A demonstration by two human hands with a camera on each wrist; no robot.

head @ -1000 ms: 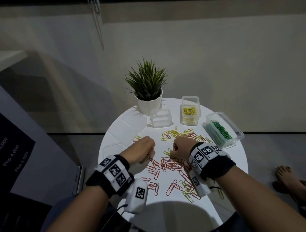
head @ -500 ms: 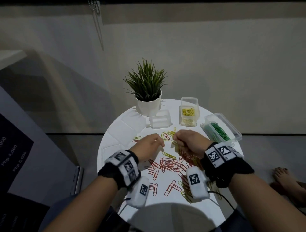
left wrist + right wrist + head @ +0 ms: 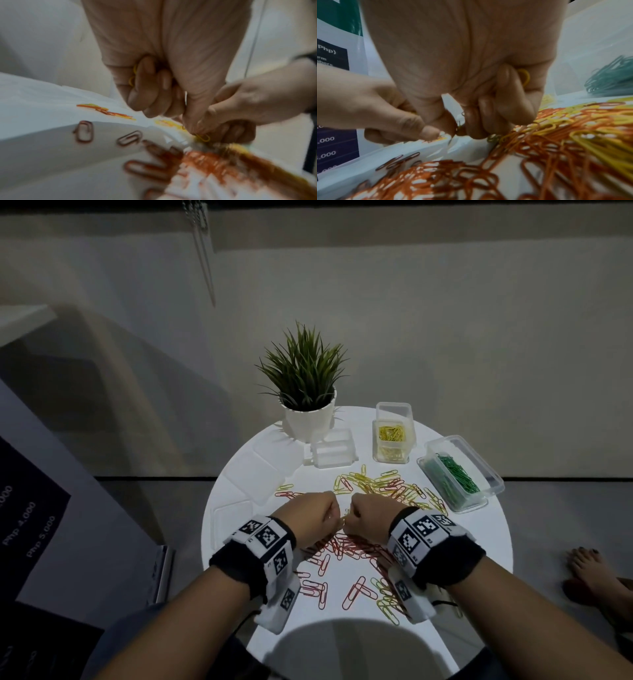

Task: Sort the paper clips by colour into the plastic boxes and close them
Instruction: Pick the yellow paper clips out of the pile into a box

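paper clips (image 3: 373,498) lie mixed just in front of the yellow box (image 3: 393,440), and i hold yellow ones in my curled left hand (image 3: 313,517) and right hand (image 3: 371,517), so a loose squeeze could drop them back among the red ones.

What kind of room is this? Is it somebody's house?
Probably an indoor room in a home or small office; I can't tell which. A small round white table holds a potted plant, a bare foot rests nearby, and a price sign stands left.
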